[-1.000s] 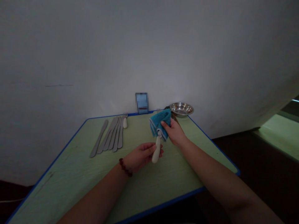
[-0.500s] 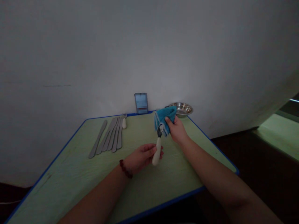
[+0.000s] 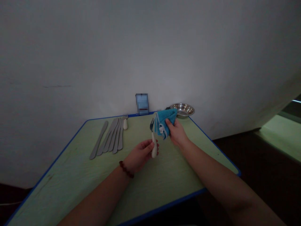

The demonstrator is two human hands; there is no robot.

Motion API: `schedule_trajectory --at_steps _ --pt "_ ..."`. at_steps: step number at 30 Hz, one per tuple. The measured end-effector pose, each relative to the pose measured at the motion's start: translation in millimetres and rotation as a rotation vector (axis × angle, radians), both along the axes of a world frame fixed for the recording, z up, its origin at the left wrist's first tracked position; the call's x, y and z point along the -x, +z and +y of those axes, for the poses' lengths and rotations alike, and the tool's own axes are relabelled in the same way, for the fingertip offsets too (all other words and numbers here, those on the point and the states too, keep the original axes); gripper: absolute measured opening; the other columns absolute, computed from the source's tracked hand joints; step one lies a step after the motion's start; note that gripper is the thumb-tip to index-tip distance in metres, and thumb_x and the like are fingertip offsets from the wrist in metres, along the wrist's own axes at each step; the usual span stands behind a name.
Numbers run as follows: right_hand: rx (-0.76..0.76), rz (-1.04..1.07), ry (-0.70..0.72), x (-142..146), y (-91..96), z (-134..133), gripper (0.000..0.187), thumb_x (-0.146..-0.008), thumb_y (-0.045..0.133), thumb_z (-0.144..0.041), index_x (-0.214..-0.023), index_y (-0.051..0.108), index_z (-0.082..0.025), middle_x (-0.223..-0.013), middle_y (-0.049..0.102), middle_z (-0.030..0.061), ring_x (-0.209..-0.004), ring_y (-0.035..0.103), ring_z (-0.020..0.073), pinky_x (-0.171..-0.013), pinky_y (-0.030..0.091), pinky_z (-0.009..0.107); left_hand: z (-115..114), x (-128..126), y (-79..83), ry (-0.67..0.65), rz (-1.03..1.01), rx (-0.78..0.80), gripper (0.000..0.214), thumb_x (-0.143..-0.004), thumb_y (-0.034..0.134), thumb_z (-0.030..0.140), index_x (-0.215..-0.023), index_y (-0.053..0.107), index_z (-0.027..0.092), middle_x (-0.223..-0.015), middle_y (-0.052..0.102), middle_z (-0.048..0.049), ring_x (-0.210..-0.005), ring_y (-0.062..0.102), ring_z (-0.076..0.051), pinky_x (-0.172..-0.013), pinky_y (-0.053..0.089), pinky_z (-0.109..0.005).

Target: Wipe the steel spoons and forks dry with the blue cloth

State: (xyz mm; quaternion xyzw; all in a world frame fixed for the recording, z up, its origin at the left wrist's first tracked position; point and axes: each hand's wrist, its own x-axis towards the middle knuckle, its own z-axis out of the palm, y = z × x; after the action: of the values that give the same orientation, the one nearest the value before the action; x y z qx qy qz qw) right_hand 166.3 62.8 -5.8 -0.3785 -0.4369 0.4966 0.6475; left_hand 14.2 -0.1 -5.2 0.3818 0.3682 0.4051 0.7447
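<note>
My left hand is closed round the pale handle of a fork, its metal tines pointing up and away from me. A dark red bead bracelet circles that wrist. Just right of the tines, my right hand grips a folded blue cloth with a light edge and a small white tag. Fork and cloth appear apart, with the tines fully showing. To the left, several flat grey table knives lie side by side. Another fork with a pale handle rests beside them near the back edge.
A shiny metal bowl stands at the back right corner, partly behind the cloth, with a dark object beside it. Against the wall leans a phone-like device with a blurred screen. The pale green table has a blue rim.
The fork in my left hand has come out of the cloth, moving slightly left and up, and its tines are now visible. My right hand has barely moved with the cloth.
</note>
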Motion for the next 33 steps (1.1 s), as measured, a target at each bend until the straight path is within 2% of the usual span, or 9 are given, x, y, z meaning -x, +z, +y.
schedule_trajectory --at_steps 1,5,11,15,19,25,28,33 --pt "-0.002 0.025 -0.003 2 0.3 -2 0.03 -0.064 0.058 -0.038 -0.089 0.05 -0.023 -0.095 0.061 0.0007 -0.088 0.056 0.0154 -0.08 0.043 0.034 0 0 0.2 0.003 0.004 -0.005 0.022 -0.061 0.067 0.029 -0.075 0.059 0.013 -0.067 0.058 0.0007 -0.062 0.051 -0.008 -0.065 0.039 -0.022" --pt "0.064 0.053 0.133 9 2.4 -10 0.026 -0.062 0.061 -0.035 -0.082 0.053 -0.022 -0.079 0.063 -0.0006 -0.075 0.058 0.0148 -0.075 0.045 0.033 0 0 0.0 -0.001 0.017 -0.044 0.022 -0.061 0.066 0.03 -0.073 0.059 0.013 -0.065 0.057 0.0013 -0.06 0.05 -0.007 -0.064 0.039 -0.022" --pt "0.171 0.144 0.226 15 6.0 -17 0.025 -0.062 0.061 -0.034 -0.084 0.053 -0.023 -0.075 0.063 -0.0035 -0.072 0.059 0.0132 -0.068 0.047 0.029 4 -3 -4.5 0.045 0.102 -0.13 0.027 -0.06 0.066 0.032 -0.077 0.057 0.013 -0.068 0.057 0.001 -0.061 0.049 -0.008 -0.061 0.038 -0.022" --pt "0.251 0.18 0.233 16 7.8 -19 0.024 -0.065 0.059 -0.034 -0.087 0.052 -0.026 -0.078 0.063 -0.0045 -0.071 0.058 0.0125 -0.064 0.047 0.028 5 -4 -4.3 0.12 0.215 -0.228 0.028 -0.06 0.064 0.034 -0.077 0.057 0.013 -0.065 0.056 0.0015 -0.056 0.047 -0.008 -0.056 0.037 -0.022" --pt "0.296 0.216 0.228 14 8.2 -18 0.018 -0.071 0.055 -0.034 -0.088 0.051 -0.029 -0.079 0.062 -0.0053 -0.075 0.058 0.0122 -0.064 0.047 0.029 5 -4 -3.7 0.119 0.271 -0.29 0.026 -0.063 0.061 0.034 -0.079 0.056 0.014 -0.064 0.056 0.001 -0.056 0.048 -0.009 -0.056 0.037 -0.023" --pt "0.28 0.241 0.174 11 8.0 -14 0.018 -0.072 0.053 -0.03 -0.09 0.049 -0.029 -0.08 0.062 -0.005 -0.077 0.058 0.012 -0.065 0.047 0.029 6 -2 -3.7 0.184 0.305 -0.306 0.026 -0.066 0.058 0.031 -0.084 0.056 0.013 -0.068 0.057 -0.0004 -0.06 0.05 -0.009 -0.059 0.039 -0.023" --pt "0.285 0.232 0.191 13 7.9 -15 0.017 -0.073 0.053 -0.031 -0.089 0.049 -0.029 -0.079 0.062 -0.0048 -0.077 0.058 0.0122 -0.066 0.047 0.029 6 -2 -2.5 0.225 0.318 -0.335 0.027 -0.066 0.058 0.031 -0.086 0.055 0.013 -0.073 0.058 -0.0017 -0.062 0.05 -0.009 -0.059 0.039 -0.023" --pt "0.292 0.174 0.242 16 8.1 -19 0.017 -0.072 0.054 -0.033 -0.087 0.05 -0.026 -0.079 0.062 -0.0032 -0.075 0.058 0.0137 -0.066 0.047 0.031 6 -2 -1.5 0.221 0.352 -0.362 0.027 -0.065 0.058 0.03 -0.086 0.056 0.013 -0.079 0.061 -0.0036 -0.064 0.052 -0.01 -0.06 0.04 -0.023"
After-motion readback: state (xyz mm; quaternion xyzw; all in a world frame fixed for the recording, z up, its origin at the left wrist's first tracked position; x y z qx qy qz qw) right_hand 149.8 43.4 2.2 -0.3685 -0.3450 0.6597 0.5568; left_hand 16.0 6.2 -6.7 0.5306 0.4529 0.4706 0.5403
